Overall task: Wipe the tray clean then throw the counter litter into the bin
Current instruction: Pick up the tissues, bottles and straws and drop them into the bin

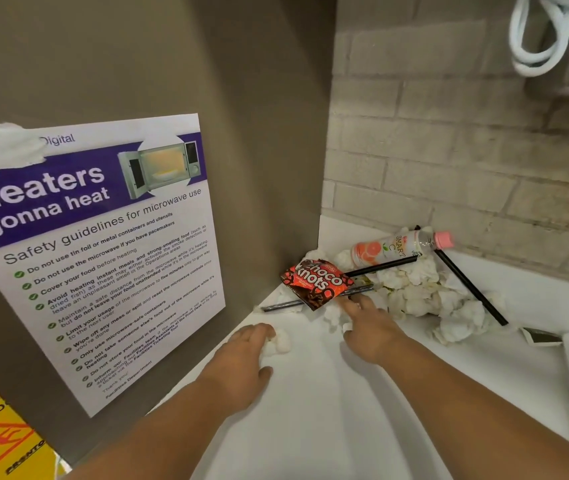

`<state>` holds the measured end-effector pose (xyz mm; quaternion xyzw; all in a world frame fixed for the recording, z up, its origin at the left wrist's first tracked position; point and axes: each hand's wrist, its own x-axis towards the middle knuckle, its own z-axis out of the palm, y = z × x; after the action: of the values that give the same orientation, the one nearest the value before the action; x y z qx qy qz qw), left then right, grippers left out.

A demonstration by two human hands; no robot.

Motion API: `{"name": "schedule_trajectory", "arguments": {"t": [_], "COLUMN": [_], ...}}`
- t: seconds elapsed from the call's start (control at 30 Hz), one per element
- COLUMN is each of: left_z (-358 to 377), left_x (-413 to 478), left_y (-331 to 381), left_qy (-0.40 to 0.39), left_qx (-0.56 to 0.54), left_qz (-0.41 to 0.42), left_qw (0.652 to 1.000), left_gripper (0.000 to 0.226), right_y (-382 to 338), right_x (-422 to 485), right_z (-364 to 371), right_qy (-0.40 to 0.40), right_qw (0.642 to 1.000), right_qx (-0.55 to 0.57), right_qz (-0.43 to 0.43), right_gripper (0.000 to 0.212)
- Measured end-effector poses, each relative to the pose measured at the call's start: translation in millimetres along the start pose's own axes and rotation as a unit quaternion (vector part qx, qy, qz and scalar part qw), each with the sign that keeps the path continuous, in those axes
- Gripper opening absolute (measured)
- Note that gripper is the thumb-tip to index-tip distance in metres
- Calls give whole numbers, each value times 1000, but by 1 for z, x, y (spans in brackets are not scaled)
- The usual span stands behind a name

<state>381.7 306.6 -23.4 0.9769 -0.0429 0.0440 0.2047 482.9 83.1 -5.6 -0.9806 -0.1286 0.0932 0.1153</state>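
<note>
Your left hand [241, 362] is palm-down on the white counter [310, 417], fingers curled over a small tissue wad [278, 342] and gripping it. Your right hand [369, 330] reaches out with its fingertips at the lower corner of the Choco Knots wrapper [317, 284]; can't tell if you've actually pinched it. The rest of the litter sits in the corner just beyond: crumpled tissues [411, 292], black straws [470, 289], and a Smart C bottle [393, 249] lying on its side against the brick wall [449, 150].
</note>
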Motion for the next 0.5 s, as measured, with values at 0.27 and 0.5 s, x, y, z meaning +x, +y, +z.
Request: {"name": "schedule_trajectory", "arguments": {"t": [0.27,0.5], "left_z": [5,12], "left_x": [-2,-7], "left_y": [1,4], "left_qy": [7,22], "left_qx": [31,-50], "left_qz": [56,48], "left_qw": [998,997], "left_gripper": [48,25], "right_y": [-5,5], "right_x": [5,-3], "right_z": [5,6], "right_qy": [-46,-28], "right_qw": [998,999], "right_qx": [-52,-37], "right_qz": [-7,-27], "right_gripper": [76,60]}}
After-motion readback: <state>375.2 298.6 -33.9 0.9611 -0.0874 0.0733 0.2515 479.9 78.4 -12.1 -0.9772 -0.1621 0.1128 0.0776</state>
